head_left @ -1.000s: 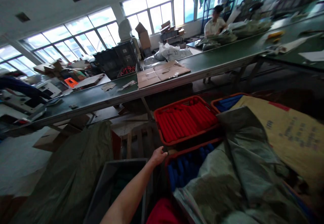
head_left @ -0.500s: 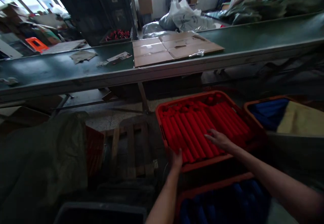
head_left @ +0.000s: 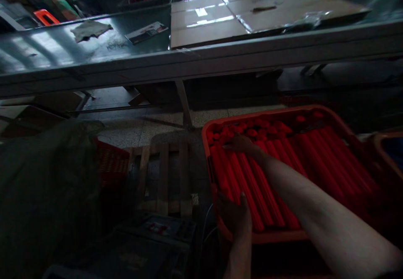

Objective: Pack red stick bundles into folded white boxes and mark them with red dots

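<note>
Both hands at the rods point(head_left: 255, 199), which lie side by side in a red crate point(head_left: 277, 111). Right hand point(head_left: 241, 144) rests flat on them, fingers together, not clamped. Left hand point(head_left: 234, 214) at the crate's near edge, fingers curled; can't tell if gripping. Pallet point(head_left: 162, 178) just left of crate; desk point(head_left: 88, 56) beyond, cardboard point(head_left: 204, 22) on it.

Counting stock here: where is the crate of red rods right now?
In the head view, the red crate sits lower right, below the green belt table, right of a wooden pallet, under the right hand.
</note>
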The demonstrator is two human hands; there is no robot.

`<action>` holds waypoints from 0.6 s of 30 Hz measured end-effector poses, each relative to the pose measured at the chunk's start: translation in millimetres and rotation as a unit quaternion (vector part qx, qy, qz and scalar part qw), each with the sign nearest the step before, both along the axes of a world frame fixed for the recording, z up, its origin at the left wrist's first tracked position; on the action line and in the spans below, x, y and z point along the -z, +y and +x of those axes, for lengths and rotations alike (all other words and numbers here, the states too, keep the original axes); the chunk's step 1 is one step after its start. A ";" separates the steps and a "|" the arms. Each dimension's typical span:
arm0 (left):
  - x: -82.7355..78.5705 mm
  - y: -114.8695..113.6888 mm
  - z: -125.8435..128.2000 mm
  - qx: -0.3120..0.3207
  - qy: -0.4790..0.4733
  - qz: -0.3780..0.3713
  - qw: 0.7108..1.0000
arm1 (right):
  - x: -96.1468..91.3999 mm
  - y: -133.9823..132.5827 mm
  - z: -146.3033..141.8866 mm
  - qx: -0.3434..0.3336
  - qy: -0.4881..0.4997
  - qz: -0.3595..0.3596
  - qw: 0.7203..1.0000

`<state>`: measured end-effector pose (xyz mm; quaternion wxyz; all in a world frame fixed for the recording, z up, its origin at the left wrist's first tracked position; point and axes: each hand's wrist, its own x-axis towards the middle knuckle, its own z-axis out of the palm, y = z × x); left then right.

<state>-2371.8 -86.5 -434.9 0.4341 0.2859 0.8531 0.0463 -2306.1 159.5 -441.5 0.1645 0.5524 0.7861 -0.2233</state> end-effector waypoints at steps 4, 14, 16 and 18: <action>3.8 -2.4 2.0 0.001 0.006 0.000 1.000 | 7.0 -2.9 -4.8 0.002 -0.025 -0.027 0.999; 9.0 9.1 -13.9 -0.018 -0.042 0.053 0.998 | -9.7 -7.3 0.3 -0.020 -0.043 -0.052 0.998; 9.3 13.4 -20.6 -0.024 -0.056 0.057 0.997 | -9.9 -3.1 2.7 -0.028 -0.039 -0.062 0.997; 9.3 15.6 -24.4 -0.030 -0.067 0.063 0.995 | -8.0 0.5 5.9 -0.031 -0.033 -0.076 0.996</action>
